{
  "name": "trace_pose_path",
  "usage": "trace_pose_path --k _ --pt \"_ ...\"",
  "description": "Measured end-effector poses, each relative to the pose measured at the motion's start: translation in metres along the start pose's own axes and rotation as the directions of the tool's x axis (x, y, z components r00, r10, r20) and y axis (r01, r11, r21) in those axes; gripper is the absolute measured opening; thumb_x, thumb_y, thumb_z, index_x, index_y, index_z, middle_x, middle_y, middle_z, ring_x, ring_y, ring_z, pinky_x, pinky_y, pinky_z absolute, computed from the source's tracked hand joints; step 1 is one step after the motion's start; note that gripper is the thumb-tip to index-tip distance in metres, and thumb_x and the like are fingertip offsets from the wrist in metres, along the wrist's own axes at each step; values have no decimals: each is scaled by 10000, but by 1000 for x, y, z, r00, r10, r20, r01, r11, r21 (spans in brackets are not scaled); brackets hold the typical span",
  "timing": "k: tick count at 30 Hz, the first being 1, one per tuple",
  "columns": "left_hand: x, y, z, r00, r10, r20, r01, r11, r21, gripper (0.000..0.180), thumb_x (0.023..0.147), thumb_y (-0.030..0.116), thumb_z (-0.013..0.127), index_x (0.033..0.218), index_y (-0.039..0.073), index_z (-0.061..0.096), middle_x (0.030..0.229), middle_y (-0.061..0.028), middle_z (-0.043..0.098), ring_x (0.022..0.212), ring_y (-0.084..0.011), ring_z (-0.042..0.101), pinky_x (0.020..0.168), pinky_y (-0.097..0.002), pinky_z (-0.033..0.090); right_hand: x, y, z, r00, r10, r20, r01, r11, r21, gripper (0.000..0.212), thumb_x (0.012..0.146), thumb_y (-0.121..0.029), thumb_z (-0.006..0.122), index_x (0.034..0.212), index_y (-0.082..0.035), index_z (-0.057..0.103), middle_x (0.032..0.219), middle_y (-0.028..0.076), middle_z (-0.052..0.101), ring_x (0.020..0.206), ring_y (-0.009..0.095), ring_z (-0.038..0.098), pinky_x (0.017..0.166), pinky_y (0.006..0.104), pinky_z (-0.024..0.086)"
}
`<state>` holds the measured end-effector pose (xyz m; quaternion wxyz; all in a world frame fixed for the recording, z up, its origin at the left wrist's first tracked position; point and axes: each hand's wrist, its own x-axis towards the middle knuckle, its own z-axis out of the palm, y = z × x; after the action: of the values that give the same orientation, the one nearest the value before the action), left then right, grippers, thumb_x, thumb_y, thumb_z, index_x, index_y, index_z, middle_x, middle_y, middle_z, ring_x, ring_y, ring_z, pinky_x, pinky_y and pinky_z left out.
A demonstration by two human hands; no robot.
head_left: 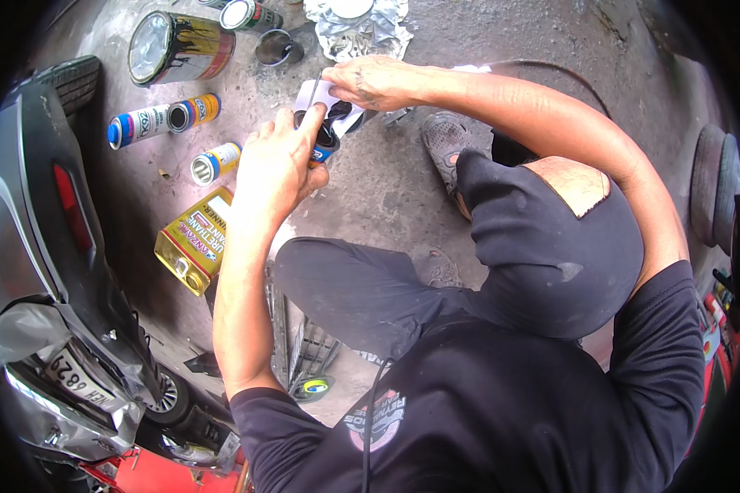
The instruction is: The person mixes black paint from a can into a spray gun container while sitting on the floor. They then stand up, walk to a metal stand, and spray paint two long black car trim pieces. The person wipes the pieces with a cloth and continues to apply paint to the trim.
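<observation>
My left hand (275,164) is closed around the near left side of a small blue can (326,151), its index finger lying along the rim. Dark, glossy stuff shows at the can's mouth. A white sheet smeared with black (306,95) lies at the far side of the can. Reaching in from the right, my right hand (374,82) is bent over the sheet and pinches the top of a thin stick (316,89) that slants down toward the can. My right palm hides part of the sheet.
A gold rectangular tin (196,238), a small yellow-and-white can (215,163) and blue-capped cans (140,126) stand or lie at left. Farther off are a paint-streaked bucket (181,49), a dark cup (278,49) and crumpled cloth (362,33). A damaged car bumper (66,329) lines the left.
</observation>
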<state>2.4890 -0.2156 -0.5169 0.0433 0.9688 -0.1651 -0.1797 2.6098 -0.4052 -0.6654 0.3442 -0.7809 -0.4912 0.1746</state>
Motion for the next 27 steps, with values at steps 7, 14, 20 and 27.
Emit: trace_pose_path --k 7,14,20,27 --pt "0 0 2 1000 -6 0 6 1000 8 751 709 105 731 1431 117 525 1092 -195 613 1030 -397 671 871 -501 535 0 1 -1 999 -30 -27 30 1000 -1 245 1060 -232 563 1181 -19 570 1037 209 673 1022 422 678 880 525 535" --pt "-2 -1 1 1000 -4 3 4 1000 16 751 710 113 733 1433 106 528 1085 -195 612 1029 -393 671 864 -494 537 2 0 0 999 -25 -41 24 1000 -8 200 1044 -220 568 1110 -31 560 1006 205 689 990 416 682 866 522 541" --pt "-1 1 -2 1000 -11 11 11 1000 21 740 718 116 732 1431 102 533 1089 -193 607 1023 -387 665 870 -492 539 1 1 -1 999 -31 -33 31 1000 2 240 1065 -234 556 1168 -18 562 1009 218 672 1003 432 675 871 533 529" --pt "-4 -1 0 998 -23 -59 20 998 -51 717 754 120 753 1435 115 530 1192 -182 612 1108 -382 641 918 -487 530 0 1 -3 1000 -24 -1 24 1000 13 284 1078 -247 549 1228 -6 560 1035 221 668 1045 435 665 887 534 522"
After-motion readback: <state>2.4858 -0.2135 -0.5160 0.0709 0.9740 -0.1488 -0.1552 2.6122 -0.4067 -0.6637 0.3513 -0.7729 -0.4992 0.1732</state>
